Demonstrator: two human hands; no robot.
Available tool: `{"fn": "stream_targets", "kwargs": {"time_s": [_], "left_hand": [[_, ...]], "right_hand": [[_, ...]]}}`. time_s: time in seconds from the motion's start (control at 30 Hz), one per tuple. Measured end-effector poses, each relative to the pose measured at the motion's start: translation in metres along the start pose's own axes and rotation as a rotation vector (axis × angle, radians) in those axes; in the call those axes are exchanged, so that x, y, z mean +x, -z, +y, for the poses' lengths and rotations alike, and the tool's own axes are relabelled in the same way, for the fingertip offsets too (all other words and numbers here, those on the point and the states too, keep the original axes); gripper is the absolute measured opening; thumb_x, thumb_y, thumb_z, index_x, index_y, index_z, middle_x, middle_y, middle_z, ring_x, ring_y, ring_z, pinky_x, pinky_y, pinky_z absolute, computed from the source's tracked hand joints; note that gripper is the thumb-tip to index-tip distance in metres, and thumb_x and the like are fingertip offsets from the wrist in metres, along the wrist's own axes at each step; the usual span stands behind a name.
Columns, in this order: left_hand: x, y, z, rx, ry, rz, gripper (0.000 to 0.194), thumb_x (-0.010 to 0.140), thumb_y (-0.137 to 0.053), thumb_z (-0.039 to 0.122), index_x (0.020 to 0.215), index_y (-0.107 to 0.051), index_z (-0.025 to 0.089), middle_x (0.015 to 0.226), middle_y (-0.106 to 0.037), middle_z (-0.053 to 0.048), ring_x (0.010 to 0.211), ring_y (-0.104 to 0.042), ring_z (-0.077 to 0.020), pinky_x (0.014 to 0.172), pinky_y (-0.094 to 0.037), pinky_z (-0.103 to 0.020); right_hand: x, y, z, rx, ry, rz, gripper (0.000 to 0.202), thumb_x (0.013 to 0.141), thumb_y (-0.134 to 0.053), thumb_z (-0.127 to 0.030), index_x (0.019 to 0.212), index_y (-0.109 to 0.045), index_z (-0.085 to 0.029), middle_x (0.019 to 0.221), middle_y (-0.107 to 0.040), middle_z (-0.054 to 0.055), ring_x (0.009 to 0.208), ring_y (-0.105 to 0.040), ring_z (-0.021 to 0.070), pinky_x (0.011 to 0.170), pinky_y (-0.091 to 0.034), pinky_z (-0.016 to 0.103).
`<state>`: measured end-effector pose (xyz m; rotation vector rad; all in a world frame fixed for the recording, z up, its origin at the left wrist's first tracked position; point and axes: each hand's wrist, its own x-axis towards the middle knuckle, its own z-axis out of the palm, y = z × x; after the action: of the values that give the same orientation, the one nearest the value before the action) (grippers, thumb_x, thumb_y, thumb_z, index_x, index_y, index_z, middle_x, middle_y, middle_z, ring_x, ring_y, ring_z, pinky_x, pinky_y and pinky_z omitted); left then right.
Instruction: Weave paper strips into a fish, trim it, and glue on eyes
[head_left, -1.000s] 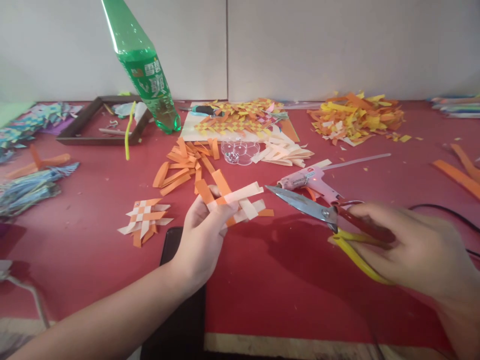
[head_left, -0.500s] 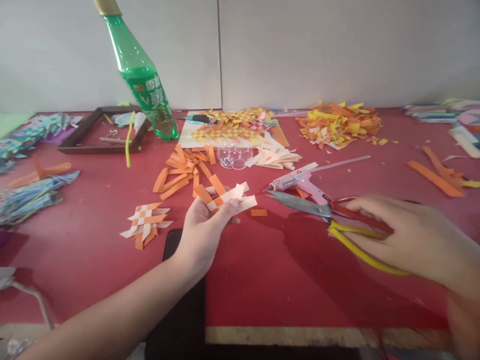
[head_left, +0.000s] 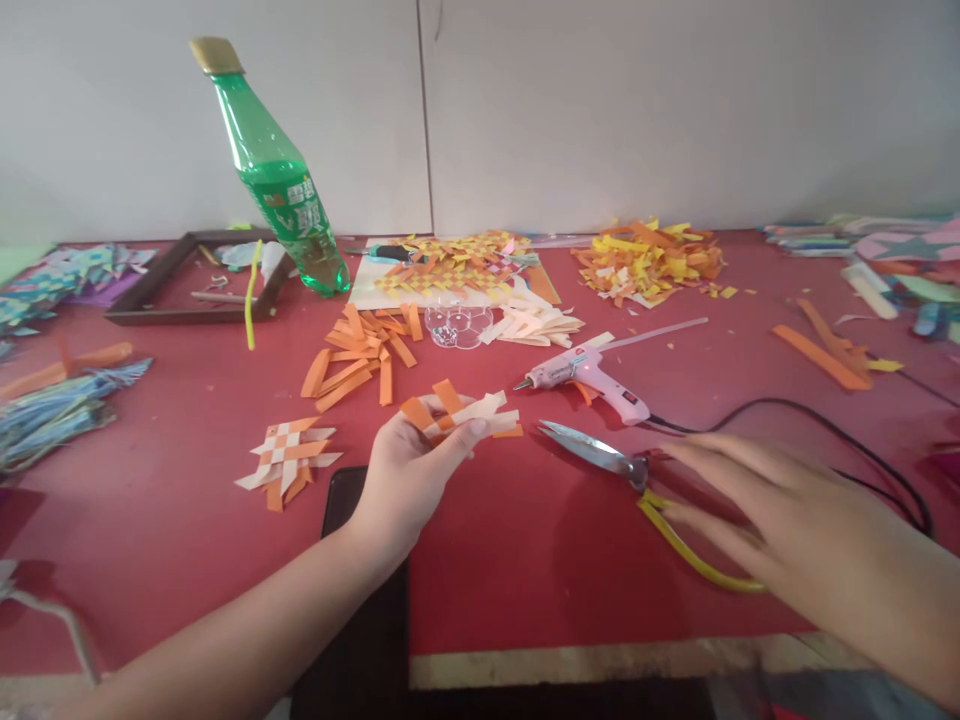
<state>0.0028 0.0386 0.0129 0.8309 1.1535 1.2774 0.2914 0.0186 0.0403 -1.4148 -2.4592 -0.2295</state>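
Left hand (head_left: 409, 475): fingers clamped on orange-and-cream woven paper piece (head_left: 459, 412) above desk (head_left: 525, 570). Right hand (head_left: 795, 520): fingers apart at scissors (head_left: 596, 453). Looks partway, ends protruding; similar woven piece (head_left: 285, 450) on desk's left; loose orange strips (head_left: 356, 362) unused.

Left hand (head_left: 412, 465): pinches a partial weave (head_left: 442, 420) of orange and cream strips.
Right hand (head_left: 802, 520): fingers stretched out over the handles of the scissors (head_left: 592, 448).
Scissors: blades together, tips toward the left hand.
Glue gun (head_left: 581, 372): pink, lying on the red table (head_left: 525, 560) behind the scissors.
Second weave (head_left: 285, 452): flat, left of the left hand.
Orange strips (head_left: 352, 360): loose pile beyond the left hand.
Cream strips (head_left: 538, 322): piled behind the glue gun.
Green bottle (head_left: 281, 190): gold-capped, beside a dark frame (head_left: 176, 318).
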Motion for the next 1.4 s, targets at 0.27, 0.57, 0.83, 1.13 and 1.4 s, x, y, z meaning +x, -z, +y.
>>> {"fn": "stream_targets", "kwargs": {"time_s": [0.27, 0.57, 0.83, 1.13, 1.4], "left_hand": [[-0.01, -0.002, 0.003, 0.266, -0.123, -0.125, 0.013, 0.075, -0.077, 0.026, 0.083, -0.07, 0.018, 0.082, -0.075, -0.005, 0.079, -0.071, -0.0198, 0.072, -0.056, -0.029], [-0.001, 0.004, -0.005, 0.16, -0.074, -0.088, 0.018, 0.078, -0.076, 0.034, 0.086, -0.07, 0.019, 0.072, -0.07, 0.001, 0.067, -0.065, -0.012, 0.065, -0.052, -0.022], [0.001, 0.003, -0.006, 0.09, -0.04, -0.054, 0.019, 0.077, -0.078, 0.032, 0.086, -0.069, 0.017, 0.078, -0.073, 0.0, 0.07, -0.065, -0.0104, 0.066, -0.051, -0.02], [0.001, 0.003, -0.007, 0.017, -0.006, -0.042, 0.022, 0.074, -0.081, 0.028, 0.086, -0.068, 0.015, 0.08, -0.073, -0.002, 0.07, -0.064, -0.0106, 0.067, -0.05, -0.021], [0.009, 0.001, -0.006, -0.193, -0.057, 0.109, 0.026, 0.072, -0.079, 0.023, 0.088, -0.06, 0.018, 0.078, -0.067, 0.004, 0.076, -0.064, -0.0085, 0.083, -0.052, -0.025]], "right_hand": [[0.067, -0.014, -0.069, 0.75, -0.211, -0.006, 0.029, 0.087, -0.063, -0.044, 0.107, -0.057, -0.023, 0.095, -0.075, 0.003, 0.079, -0.073, 0.0173, 0.069, -0.06, 0.027], [0.092, -0.028, -0.068, 1.124, -0.332, -0.075, 0.015, 0.083, -0.069, -0.034, 0.088, -0.062, -0.021, 0.082, -0.069, 0.0, 0.073, -0.066, 0.0126, 0.064, -0.053, 0.023], [0.096, -0.032, -0.07, 1.136, -0.353, -0.079, 0.013, 0.083, -0.067, -0.033, 0.085, -0.066, -0.02, 0.082, -0.069, 0.001, 0.072, -0.065, 0.0125, 0.065, -0.054, 0.024], [0.096, -0.041, -0.078, 1.149, -0.334, 0.011, 0.01, 0.085, -0.065, -0.028, 0.092, -0.063, -0.021, 0.087, -0.07, 0.002, 0.082, -0.069, 0.0146, 0.073, -0.057, 0.026], [0.09, -0.053, -0.065, 0.714, -0.034, -0.166, 0.018, 0.088, -0.051, -0.01, 0.088, -0.066, -0.02, 0.085, -0.073, 0.003, 0.079, -0.069, 0.0173, 0.074, -0.057, 0.033]]}}
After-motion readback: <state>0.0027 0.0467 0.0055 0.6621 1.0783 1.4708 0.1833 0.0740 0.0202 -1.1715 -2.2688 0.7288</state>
